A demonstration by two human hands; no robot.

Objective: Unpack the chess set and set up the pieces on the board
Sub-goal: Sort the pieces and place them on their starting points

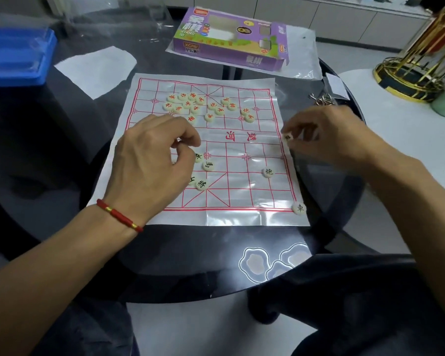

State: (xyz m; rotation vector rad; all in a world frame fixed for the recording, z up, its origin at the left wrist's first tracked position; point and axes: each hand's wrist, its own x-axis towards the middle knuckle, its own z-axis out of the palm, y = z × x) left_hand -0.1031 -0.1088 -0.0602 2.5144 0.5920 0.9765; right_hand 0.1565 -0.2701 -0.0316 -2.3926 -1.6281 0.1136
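Head view is showing the right hand [326,140] pinching one pale disc piece [287,137] between thumb and fingertips at the right edge of the board sheet [242,217], just above the river line. The left hand [152,160] is hovering over black-lettered pieces [208,166] on the near half, fingers curled; whether it is gripping one I cannot tell. Red-lettered pieces [206,106] are lying bunched on the far half, one black piece [299,208] sitting at the near right corner. These discs are looking small, light, hard and smooth, so pinching by the rim is probably suiting them best; the sheet is thin, creased plastic and likely sliding easily on the glossy table [165,265]. Writing: the purple box [231,39] is reading "XIANG QI" and "XC241", the corner piece 車, the river 河
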